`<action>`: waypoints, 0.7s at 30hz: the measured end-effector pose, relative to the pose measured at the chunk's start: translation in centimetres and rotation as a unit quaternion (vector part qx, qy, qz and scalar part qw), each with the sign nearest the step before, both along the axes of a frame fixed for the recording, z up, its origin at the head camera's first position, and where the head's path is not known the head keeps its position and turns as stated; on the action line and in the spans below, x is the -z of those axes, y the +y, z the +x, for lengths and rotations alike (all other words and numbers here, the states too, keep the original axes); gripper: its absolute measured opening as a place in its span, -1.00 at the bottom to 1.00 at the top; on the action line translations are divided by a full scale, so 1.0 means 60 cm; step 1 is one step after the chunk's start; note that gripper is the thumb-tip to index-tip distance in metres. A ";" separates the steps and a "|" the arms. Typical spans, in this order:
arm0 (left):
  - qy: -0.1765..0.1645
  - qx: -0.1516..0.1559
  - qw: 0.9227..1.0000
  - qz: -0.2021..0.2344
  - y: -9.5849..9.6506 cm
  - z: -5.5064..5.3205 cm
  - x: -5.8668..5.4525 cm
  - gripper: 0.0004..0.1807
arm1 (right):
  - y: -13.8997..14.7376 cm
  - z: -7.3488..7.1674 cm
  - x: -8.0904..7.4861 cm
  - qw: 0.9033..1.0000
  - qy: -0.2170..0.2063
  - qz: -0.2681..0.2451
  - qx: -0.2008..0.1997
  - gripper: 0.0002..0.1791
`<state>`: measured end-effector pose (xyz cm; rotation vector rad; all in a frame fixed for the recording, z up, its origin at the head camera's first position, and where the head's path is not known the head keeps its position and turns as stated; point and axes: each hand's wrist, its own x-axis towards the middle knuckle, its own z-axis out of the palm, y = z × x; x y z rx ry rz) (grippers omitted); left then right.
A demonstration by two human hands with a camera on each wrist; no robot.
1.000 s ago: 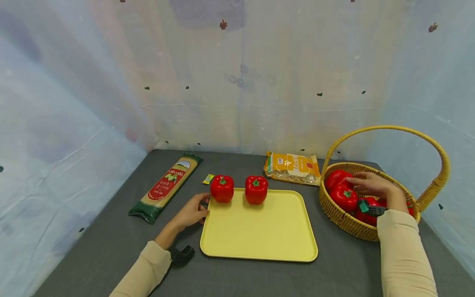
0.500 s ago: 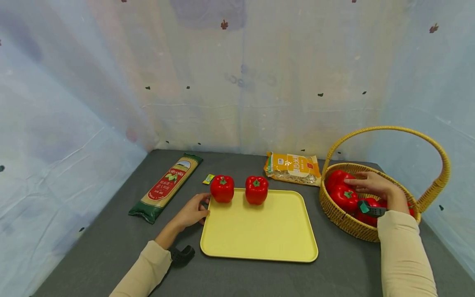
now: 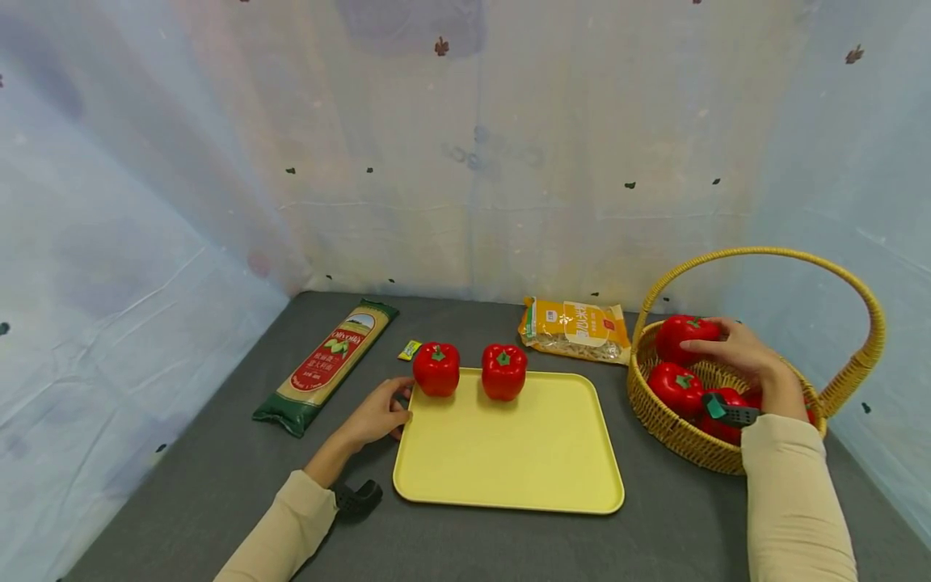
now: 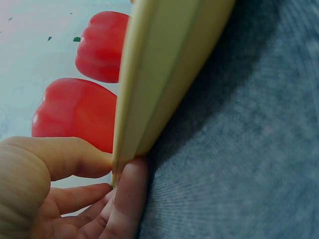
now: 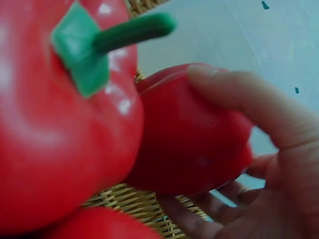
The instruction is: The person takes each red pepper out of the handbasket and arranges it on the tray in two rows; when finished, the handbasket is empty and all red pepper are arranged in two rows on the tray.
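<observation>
My left hand pinches the left rim of a yellow tray; in the left wrist view the thumb lies on one side of the rim and fingers on the other. Two red bell peppers stand upright along the tray's far edge, side by side and apart. At the right, my right hand grips another red bell pepper at the far side of a wicker basket, thumb on one side and fingers curled under it. More red bell peppers lie in the basket, nearest the wrist.
A tall handle arches over the basket. Behind the tray lie a yellow food packet and a small yellow-green sachet. A long pasta bag lies on the left of the grey table. Pale sheeting hangs behind.
My right hand has lifted the gripped bell pepper slightly and shifted it away from the pepper in front, its green stem now showing. My left hand and the tray stay put.
</observation>
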<state>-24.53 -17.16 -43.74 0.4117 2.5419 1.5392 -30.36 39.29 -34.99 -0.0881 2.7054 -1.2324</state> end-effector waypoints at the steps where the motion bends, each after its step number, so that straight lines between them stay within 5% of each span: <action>1: 0.000 0.001 1.000 0.000 0.002 0.004 -0.007 -0.40 | -0.001 0.001 -0.002 1.000 0.010 -0.007 0.007 -0.06; 9: 0.002 0.007 1.000 0.005 0.007 0.022 -0.033 -0.43 | -0.008 0.017 -0.023 0.996 0.071 -0.029 0.039 -0.05; 21: 0.003 0.000 1.000 0.009 0.009 0.023 -0.036 -0.44 | -0.006 0.075 -0.064 0.990 0.141 0.000 -0.012 -0.28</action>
